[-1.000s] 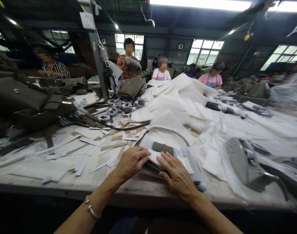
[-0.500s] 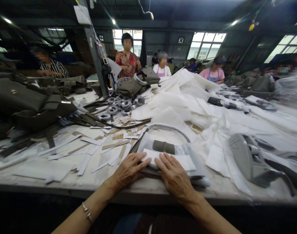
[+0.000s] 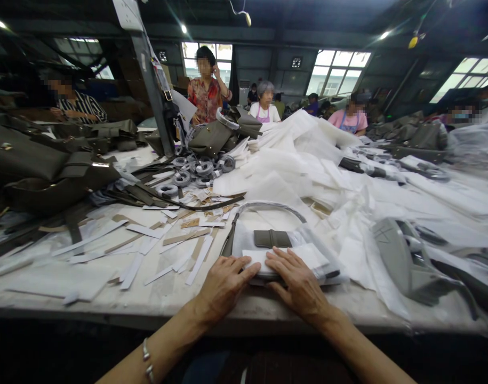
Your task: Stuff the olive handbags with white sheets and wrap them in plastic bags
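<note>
Handbag (image 3: 272,238), contents hidden, each hand (image 3: 224,281) (image 3: 296,280) on wrapping (image 3: 313,256)

olive-grey handbag (image 3: 263,239), lying flat near the table (image 3: 263,310) edge, mostly covered in white wrap (image 3: 313,255), chunky tab (image 3: 282,239) peeking out, handle (image 3: 268,204) kinda looped out the far side

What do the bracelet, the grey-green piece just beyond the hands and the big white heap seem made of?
Bracelet: probably polished silvery metal, since it catches bright glints.
Grey-green piece: leather or imitation leather, fairly matte, judging by its smooth face and raised band.
White heap: thin sheets, perhaps plastic foam or tissue, judging by their translucent, creased layers.
</note>
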Demonstrator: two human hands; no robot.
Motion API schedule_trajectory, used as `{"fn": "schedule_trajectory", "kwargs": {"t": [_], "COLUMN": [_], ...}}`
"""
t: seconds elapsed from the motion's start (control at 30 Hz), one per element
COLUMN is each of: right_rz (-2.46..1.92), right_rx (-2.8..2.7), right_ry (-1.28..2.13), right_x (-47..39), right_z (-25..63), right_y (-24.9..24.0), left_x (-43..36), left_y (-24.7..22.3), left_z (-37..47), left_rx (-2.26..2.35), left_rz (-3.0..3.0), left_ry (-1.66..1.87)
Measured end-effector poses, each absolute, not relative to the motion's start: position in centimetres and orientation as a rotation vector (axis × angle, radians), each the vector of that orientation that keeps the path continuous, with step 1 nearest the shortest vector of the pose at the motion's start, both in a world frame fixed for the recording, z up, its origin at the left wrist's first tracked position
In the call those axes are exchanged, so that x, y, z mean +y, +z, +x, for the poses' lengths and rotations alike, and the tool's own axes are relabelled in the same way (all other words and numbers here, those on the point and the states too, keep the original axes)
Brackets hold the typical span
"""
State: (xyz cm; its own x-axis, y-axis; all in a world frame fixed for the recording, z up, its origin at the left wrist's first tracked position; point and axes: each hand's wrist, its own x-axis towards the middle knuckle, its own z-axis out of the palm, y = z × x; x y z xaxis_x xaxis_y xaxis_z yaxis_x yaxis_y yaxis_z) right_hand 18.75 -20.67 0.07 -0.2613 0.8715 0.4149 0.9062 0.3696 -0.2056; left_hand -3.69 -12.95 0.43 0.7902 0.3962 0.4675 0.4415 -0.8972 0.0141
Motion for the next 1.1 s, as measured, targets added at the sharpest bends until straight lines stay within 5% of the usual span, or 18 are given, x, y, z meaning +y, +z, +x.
{"fn": "schedule_trajectory", "kwargs": {"t": [0.67, 1.1], "right_rz": [-1.622, -1.486], "right_rx": [-2.144, -2.156], "right_ry": [-0.228, -0.548], "right_x": [-21.1, -18.2], "right_z": [17.3, 16.4], "right_y": [-0.6, 0.9], "left_x": [-13.7, -11.0], "left_y": [-1.6, 0.7], "left_z": [-1.9, -2.7], "left_rx": [-0.46, -0.4], "left_rz": [-2.46, -2.498], "left_ry": [-0.523, -0.793]}}
